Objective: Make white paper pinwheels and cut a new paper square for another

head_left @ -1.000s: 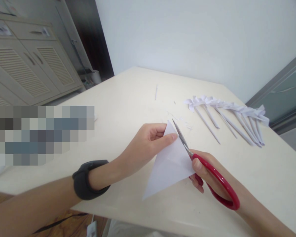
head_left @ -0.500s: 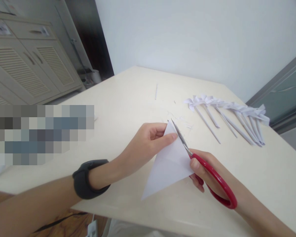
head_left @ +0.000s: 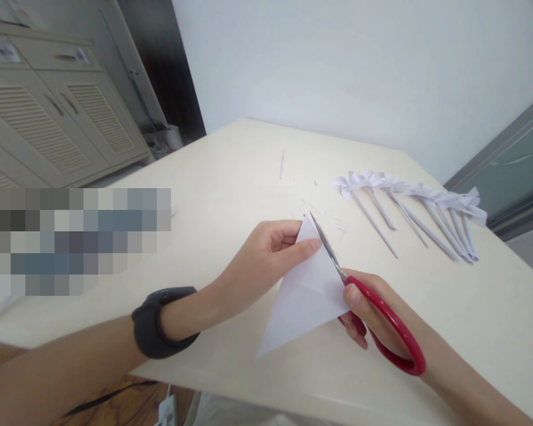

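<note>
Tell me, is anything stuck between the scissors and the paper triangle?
Nothing visible. The red scissors in the right hand lie along the paper triangle edge, which the left hand pinches near its tip.

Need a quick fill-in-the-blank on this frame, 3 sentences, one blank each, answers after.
1. The right hand holds scissors with ____ handles.
2. The left hand pinches a folded white paper shaped like a ____.
3. The black band sits on the ____ wrist.

Missing words: red; triangle; left
</note>
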`<action>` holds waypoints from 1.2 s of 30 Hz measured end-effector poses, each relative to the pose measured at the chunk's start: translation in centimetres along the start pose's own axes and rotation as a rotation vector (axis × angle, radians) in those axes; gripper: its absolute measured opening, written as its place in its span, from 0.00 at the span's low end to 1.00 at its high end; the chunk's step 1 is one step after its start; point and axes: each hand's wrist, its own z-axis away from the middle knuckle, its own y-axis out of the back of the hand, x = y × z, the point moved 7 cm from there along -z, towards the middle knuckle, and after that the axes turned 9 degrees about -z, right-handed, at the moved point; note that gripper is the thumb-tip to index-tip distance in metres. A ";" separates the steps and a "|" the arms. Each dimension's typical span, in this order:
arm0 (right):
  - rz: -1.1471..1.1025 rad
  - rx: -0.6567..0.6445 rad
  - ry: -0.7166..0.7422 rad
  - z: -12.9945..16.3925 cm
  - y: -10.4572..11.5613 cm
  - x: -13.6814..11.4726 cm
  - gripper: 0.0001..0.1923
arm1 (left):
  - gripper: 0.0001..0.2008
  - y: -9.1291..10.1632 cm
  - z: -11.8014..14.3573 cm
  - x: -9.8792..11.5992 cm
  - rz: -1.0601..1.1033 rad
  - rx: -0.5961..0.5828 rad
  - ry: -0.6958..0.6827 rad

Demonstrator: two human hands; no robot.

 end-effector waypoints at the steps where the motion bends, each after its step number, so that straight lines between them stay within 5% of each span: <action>1: -0.001 -0.002 0.003 0.0 0.0 0.0 0.26 | 0.10 0.0 0.0 0.0 -0.002 0.000 0.002; 36: -0.241 -0.017 -0.031 -0.4 -0.6 1.4 0.22 | 0.10 -0.1 0.0 -0.1 0.025 -0.035 -0.031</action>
